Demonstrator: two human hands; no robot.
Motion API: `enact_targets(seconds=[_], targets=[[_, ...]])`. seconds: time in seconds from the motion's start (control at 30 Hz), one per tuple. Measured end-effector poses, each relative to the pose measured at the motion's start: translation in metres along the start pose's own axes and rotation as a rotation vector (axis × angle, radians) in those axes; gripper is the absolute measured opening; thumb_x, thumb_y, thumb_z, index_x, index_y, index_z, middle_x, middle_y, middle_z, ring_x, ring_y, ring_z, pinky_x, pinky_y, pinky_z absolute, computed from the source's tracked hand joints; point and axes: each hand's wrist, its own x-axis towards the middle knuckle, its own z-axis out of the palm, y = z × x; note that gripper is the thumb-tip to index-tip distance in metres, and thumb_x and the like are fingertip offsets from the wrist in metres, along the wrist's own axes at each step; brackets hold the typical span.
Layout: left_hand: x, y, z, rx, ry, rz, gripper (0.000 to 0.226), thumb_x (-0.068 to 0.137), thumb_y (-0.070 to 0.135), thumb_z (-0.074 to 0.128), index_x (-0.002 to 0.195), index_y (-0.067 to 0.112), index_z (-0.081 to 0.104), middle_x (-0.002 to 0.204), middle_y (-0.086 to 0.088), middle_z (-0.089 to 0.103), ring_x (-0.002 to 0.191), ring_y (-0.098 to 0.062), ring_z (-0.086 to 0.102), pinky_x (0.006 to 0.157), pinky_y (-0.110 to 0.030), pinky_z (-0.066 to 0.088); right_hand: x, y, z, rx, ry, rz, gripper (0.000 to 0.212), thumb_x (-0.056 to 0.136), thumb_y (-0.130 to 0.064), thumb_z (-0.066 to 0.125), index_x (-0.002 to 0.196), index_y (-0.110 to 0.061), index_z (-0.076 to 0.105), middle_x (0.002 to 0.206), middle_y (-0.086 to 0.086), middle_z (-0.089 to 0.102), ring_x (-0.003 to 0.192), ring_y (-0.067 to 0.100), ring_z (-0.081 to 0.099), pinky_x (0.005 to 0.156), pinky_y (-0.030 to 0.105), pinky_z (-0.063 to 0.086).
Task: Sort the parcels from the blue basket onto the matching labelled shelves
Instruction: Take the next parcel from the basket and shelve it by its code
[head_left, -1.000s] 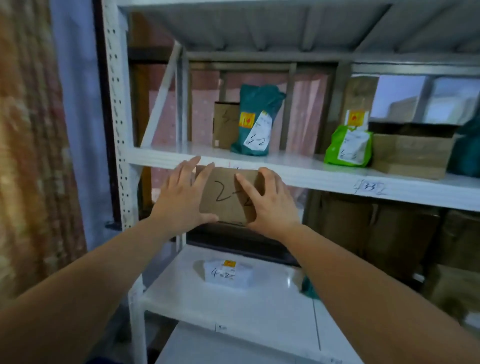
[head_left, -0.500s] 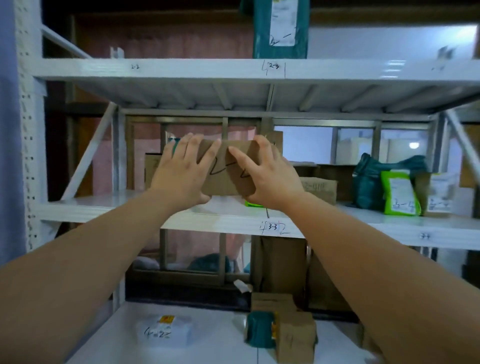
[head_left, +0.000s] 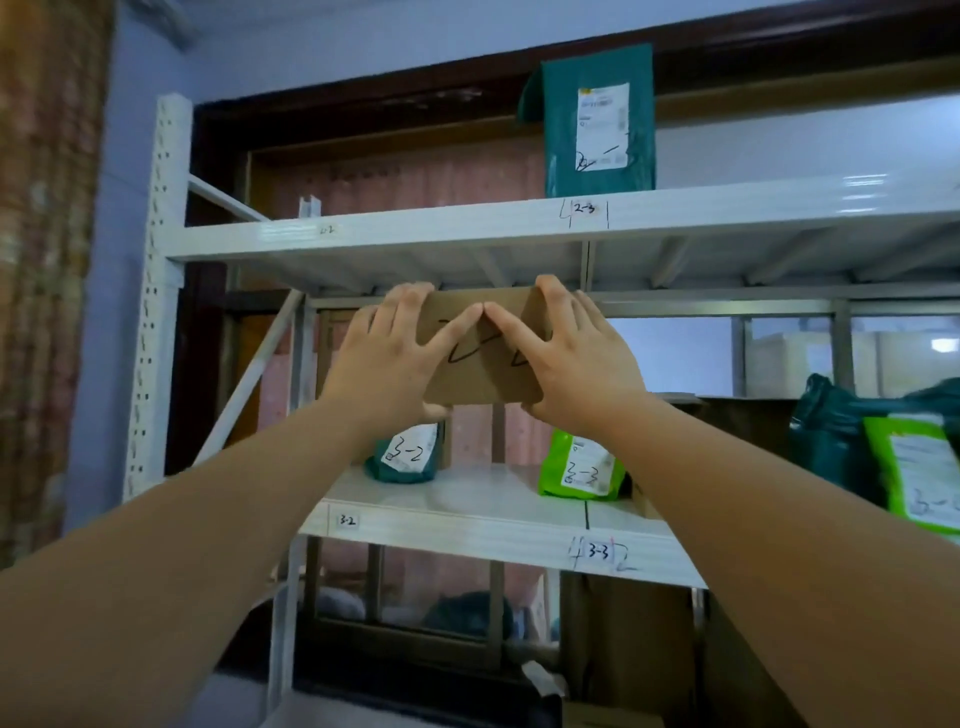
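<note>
- My left hand (head_left: 387, 358) and right hand (head_left: 576, 364) both grip one brown cardboard box (head_left: 483, 364), one hand at each end.
- On each hand the fingers spread over the box's front face and curl over its top edge. My left thumb hooks under the bottom edge.
- My two index fingertips touch each other near the middle of the front face.
- The box is off every shelf, level, with its long side across. It sits in front of the white rack, just under the underside of the upper shelf (head_left: 415, 231) and well above the lower shelf (head_left: 467, 535).
- Black handwriting runs across the box front. My fingers cover part of it, so I cannot read it whole.
- The upper shelf's front edge has a small tag (head_left: 327, 229) to the left, too blurred to read for certain, and a "2-3" tag (head_left: 585, 209) further right.
- A teal bag (head_left: 597, 119) with a white slip stands upright on the upper shelf, above the "2-3" tag.
- The lower shelf's edge carries a "3-2" tag (head_left: 346, 520) and a "3-3" tag (head_left: 597, 552).
- Above "3-2" lies a small teal parcel (head_left: 405, 457) marked 3-2; above "3-3" stands a bright green parcel (head_left: 579, 470) marked 3-3.
- Further right on that shelf, a dark teal sack (head_left: 826, 431) sits beside another green packet (head_left: 914, 467).
- A patterned curtain (head_left: 47, 260) hangs at the far left.
</note>
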Motion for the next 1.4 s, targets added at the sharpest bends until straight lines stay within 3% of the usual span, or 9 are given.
enact_targets(seconds=[0.07,0.23,0.53,0.7,0.87,1.0,1.13,1.27,1.4], targets=[[0.007,-0.022,0.003,0.032,0.078,0.017,0.107,0.068,0.064,0.068,0.148,0.033,0.004,0.149,-0.019,0.019,0.137,-0.036,0.023,0.105,-0.048,0.033,0.018,-0.008,0.0,-0.021,0.053,0.002,0.1,0.083,-0.042,0.066,0.15,-0.037,-0.007,0.154,0.021,-0.003,0.143,0.038,0.015,0.119,0.042,0.002],[0.028,-0.084,0.017,0.064,0.198,0.014,0.107,0.067,0.063,0.071,0.145,0.031,0.006,0.15,-0.018,0.018,0.138,-0.036,0.022,0.108,-0.052,0.029,0.075,-0.033,-0.001,-0.081,0.182,0.007,0.098,0.086,-0.043,0.063,0.149,-0.036,-0.012,0.154,0.02,-0.006,0.144,0.038,0.014,0.119,0.044,-0.002],[0.084,-0.194,0.057,-0.049,0.358,-0.01,0.098,0.075,0.05,0.07,0.15,0.03,0.01,0.159,-0.009,-0.004,0.147,-0.031,-0.005,0.115,-0.045,0.004,0.194,-0.093,0.007,-0.056,0.32,0.164,0.099,0.089,-0.03,0.066,0.149,-0.038,-0.012,0.157,0.016,-0.015,0.145,0.036,0.009,0.118,0.042,0.005],[0.104,-0.226,0.09,-0.064,0.479,-0.039,0.077,0.08,0.038,0.069,0.144,0.022,0.029,0.154,-0.014,0.016,0.142,-0.034,0.017,0.113,-0.047,0.023,0.252,-0.108,0.026,-0.121,0.429,0.227,0.103,0.086,-0.023,0.069,0.148,-0.039,-0.012,0.156,0.017,-0.017,0.145,0.036,0.013,0.118,0.044,0.007],[0.114,-0.245,0.126,-0.154,0.493,-0.092,0.063,0.084,0.033,0.062,0.14,0.02,0.036,0.152,-0.012,0.019,0.133,-0.035,0.032,0.106,-0.046,0.036,0.291,-0.113,0.037,-0.112,0.448,0.214,0.104,0.084,-0.018,0.071,0.15,-0.039,-0.008,0.157,0.015,-0.014,0.142,0.035,0.018,0.113,0.042,0.028],[0.122,-0.261,0.144,-0.366,0.452,-0.176,0.063,0.087,0.03,0.059,0.142,0.024,0.03,0.153,-0.009,0.011,0.126,-0.034,0.041,0.101,-0.044,0.04,0.324,-0.119,0.034,-0.109,0.5,0.164,0.106,0.08,-0.016,0.075,0.15,-0.038,-0.002,0.156,0.015,-0.005,0.135,0.033,0.028,0.101,0.039,0.042],[0.135,-0.273,0.14,-0.371,0.436,-0.245,0.055,0.089,0.028,0.056,0.139,0.023,0.035,0.154,-0.009,0.009,0.133,-0.038,0.03,0.104,-0.046,0.035,0.348,-0.117,0.039,-0.057,0.464,0.111,0.104,0.08,-0.021,0.075,0.15,-0.039,0.0,0.155,0.013,-0.008,0.132,0.033,0.031,0.097,0.041,0.045],[0.154,-0.285,0.129,-0.313,0.361,-0.243,0.033,0.088,0.026,0.051,0.12,0.017,0.052,0.157,-0.006,0.005,0.136,-0.039,0.024,0.105,-0.047,0.032,0.363,-0.118,0.047,0.111,0.412,0.056,0.081,0.087,-0.056,0.057,0.15,-0.036,0.011,0.156,0.01,-0.013,0.138,0.035,0.025,0.1,0.046,0.042],[0.175,-0.289,0.122,-0.303,0.342,-0.235,0.025,0.082,0.02,0.054,0.105,0.01,0.049,0.149,-0.013,0.026,0.124,-0.039,0.037,0.099,-0.044,0.036,0.372,-0.118,0.046,0.166,0.453,0.073,0.062,0.094,-0.043,0.052,0.147,-0.031,0.022,0.158,0.01,-0.007,0.133,0.037,0.032,0.095,0.046,0.043]])
